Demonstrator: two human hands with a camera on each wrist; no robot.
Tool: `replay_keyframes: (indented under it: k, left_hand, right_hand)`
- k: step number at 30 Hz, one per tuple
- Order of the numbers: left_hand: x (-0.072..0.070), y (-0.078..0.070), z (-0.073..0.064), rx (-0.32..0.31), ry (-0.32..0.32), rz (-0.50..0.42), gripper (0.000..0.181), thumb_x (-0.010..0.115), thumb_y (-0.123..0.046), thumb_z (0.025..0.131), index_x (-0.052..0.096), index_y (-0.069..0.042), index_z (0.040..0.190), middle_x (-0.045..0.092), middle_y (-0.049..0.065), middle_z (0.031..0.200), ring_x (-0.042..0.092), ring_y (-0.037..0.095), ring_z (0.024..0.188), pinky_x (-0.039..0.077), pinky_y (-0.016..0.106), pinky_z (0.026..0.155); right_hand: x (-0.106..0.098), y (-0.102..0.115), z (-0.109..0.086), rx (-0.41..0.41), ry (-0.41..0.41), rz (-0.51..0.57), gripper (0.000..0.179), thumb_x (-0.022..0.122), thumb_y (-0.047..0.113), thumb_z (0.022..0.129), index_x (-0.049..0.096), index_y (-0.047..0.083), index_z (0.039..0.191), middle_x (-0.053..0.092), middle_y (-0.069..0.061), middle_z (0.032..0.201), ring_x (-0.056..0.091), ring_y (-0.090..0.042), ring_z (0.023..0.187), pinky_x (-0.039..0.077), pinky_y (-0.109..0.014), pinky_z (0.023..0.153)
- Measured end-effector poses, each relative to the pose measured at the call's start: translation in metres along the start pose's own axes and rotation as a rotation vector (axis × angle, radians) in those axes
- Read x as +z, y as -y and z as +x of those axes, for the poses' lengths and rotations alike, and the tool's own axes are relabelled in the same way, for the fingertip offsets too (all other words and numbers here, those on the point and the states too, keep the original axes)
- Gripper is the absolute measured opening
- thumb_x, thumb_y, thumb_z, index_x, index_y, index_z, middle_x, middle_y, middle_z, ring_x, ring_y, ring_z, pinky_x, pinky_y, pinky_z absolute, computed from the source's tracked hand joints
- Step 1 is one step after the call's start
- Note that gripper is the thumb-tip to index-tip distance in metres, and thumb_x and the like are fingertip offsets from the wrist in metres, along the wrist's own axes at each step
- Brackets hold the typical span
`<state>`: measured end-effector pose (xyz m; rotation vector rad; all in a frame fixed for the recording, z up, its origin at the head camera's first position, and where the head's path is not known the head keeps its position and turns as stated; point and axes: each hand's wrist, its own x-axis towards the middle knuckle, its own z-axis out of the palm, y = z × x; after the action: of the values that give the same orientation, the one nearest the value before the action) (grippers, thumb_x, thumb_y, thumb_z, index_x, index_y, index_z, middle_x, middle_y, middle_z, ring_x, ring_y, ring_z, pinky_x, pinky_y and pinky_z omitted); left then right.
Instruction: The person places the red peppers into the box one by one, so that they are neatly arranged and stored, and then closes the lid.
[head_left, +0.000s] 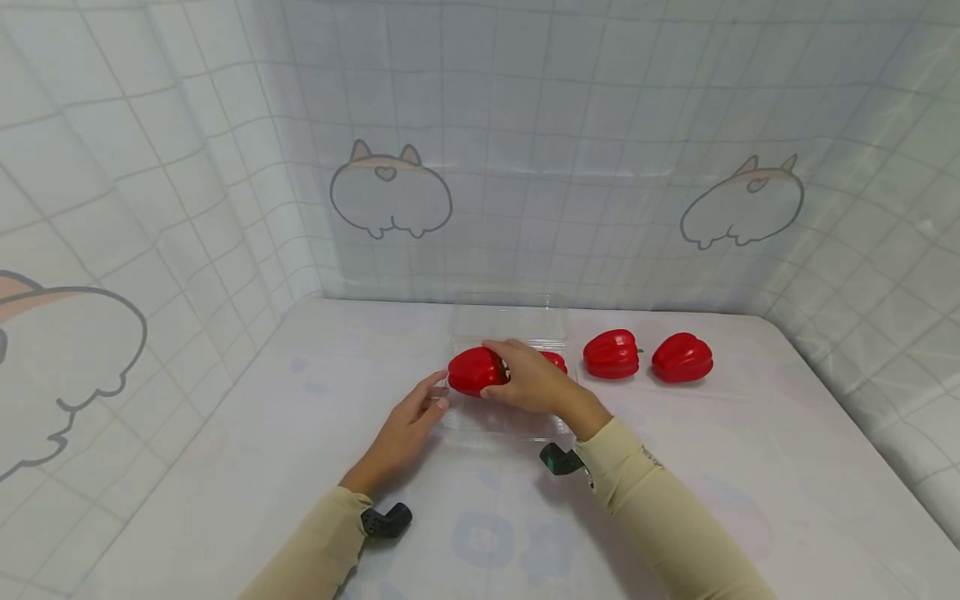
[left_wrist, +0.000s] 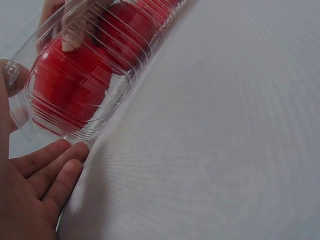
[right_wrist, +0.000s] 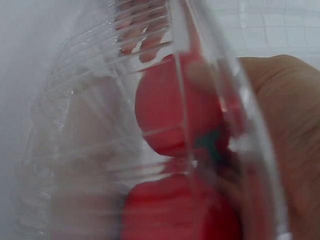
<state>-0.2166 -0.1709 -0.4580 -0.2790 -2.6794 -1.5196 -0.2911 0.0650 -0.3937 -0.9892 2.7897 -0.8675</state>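
Note:
My right hand (head_left: 532,379) grips a red bell pepper (head_left: 472,372) near its stem end, thumb on the near side and fingers over the far side. Under it lies a clear plastic clamshell box (head_left: 495,429) with its lid (head_left: 510,321) folded back. In the left wrist view the gripped pepper (left_wrist: 70,87) shows through the ribbed wall at the box's left end. A second red bell pepper (head_left: 553,360) sits in the right part, partly hidden behind my right hand. My left hand (head_left: 408,421) rests at the box's left end, its fingers fairly straight against the plastic.
Two more red bell peppers, a nearer one (head_left: 612,354) and a farther one (head_left: 682,358), lie on the table right of the box. A pale patterned cloth covers the table (head_left: 300,467). Grid-patterned curtains (head_left: 510,167) enclose the back and sides.

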Motion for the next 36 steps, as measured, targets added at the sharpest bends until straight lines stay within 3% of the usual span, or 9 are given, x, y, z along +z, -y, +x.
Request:
replay_keyframes:
  k: [12, 36]
  left_hand:
    - [-0.0005, -0.0015, -0.0006, -0.003, 0.001, 0.003, 0.053, 0.054, -0.029, 0.104, 0.037, -0.03, 0.154, 0.057, 0.008, 0.14, 0.059, 0.024, 0.12, 0.047, 0.05, 0.103]
    - [-0.0008, 0.0015, 0.0012, 0.005, 0.003, 0.003, 0.052, 0.054, -0.031, 0.104, 0.037, -0.034, 0.153, 0.057, 0.006, 0.14, 0.058, 0.023, 0.121, 0.046, 0.051, 0.103]
  right_hand:
    - [0.0032, -0.0004, -0.0002, 0.004, 0.015, -0.069, 0.085, 0.085, 0.03, 0.081, 0.043, 0.011, 0.152, 0.053, -0.009, 0.143, 0.052, -0.026, 0.127, 0.054, -0.045, 0.094]
    - [-0.0038, 0.0074, -0.0013, 0.034, -0.01, -0.085, 0.082, 0.084, 0.03, 0.083, 0.044, 0.008, 0.15, 0.049, -0.011, 0.143, 0.053, -0.026, 0.124, 0.055, -0.043, 0.092]
